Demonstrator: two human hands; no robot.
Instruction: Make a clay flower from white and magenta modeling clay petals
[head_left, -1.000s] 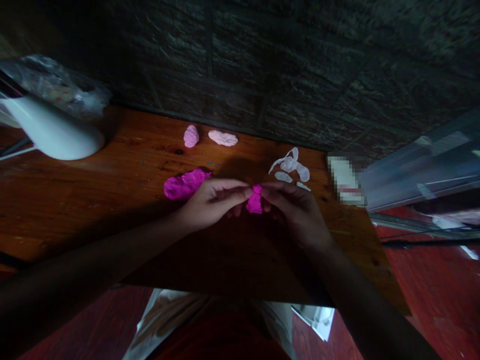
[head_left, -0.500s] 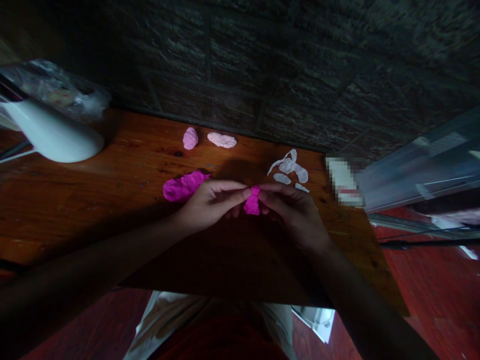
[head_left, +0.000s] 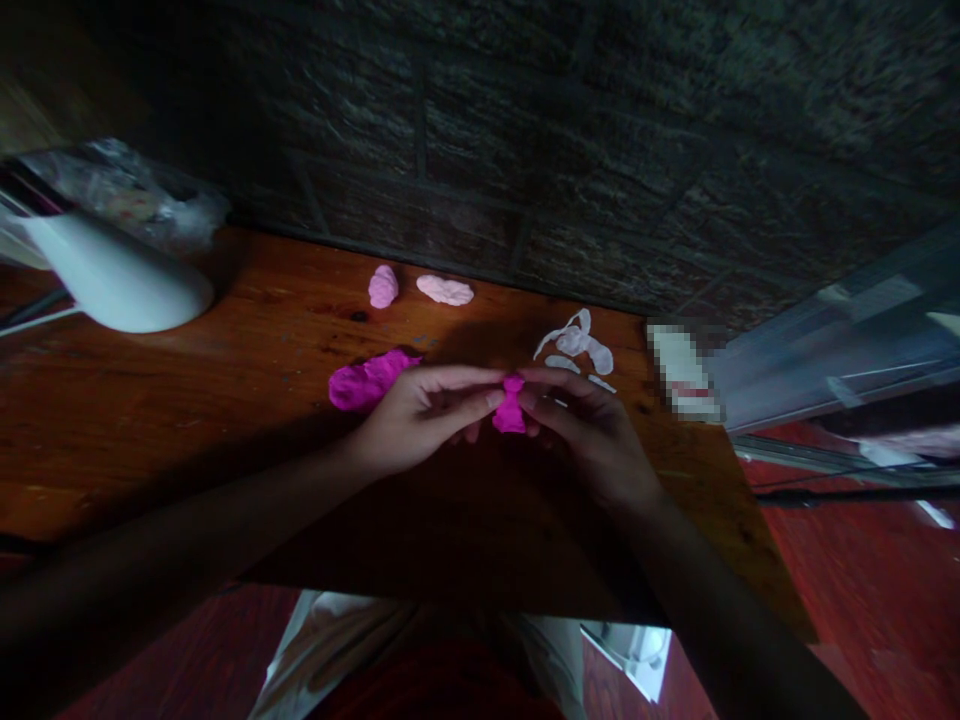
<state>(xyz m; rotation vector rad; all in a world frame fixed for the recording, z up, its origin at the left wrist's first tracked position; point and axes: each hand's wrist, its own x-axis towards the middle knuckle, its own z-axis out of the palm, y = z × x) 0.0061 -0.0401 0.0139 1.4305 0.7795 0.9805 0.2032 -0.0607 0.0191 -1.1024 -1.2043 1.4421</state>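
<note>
Between my two hands is a small piece of bright magenta modelling clay (head_left: 511, 412), narrow near its top and wider below. My left hand (head_left: 420, 415) pinches it from the left with thumb and fingers. From the right, my right hand (head_left: 589, 425) pinches the same piece at its narrow part. A larger magenta clay lump (head_left: 367, 382) lies on the table, partly behind my left hand. Farther back sit a pink clay lump (head_left: 383, 287) and a paler, longer clay piece (head_left: 445, 290). Thin whitish flat pieces (head_left: 574, 340) lie beyond my right hand.
The wooden table (head_left: 285, 300) meets a dark stone-patterned wall (head_left: 465, 130). A white vase-shaped object (head_left: 127, 275) and crumpled clear plastic (head_left: 172, 205) are at the left. A pixelated pale item (head_left: 682, 370) lies near the right edge, beside a clear panel (head_left: 840, 330).
The view has tilted slightly, so most things sit a little lower in it. Both hands keep their pinch on the magenta clay, whose narrow part looks slightly more squeezed.
</note>
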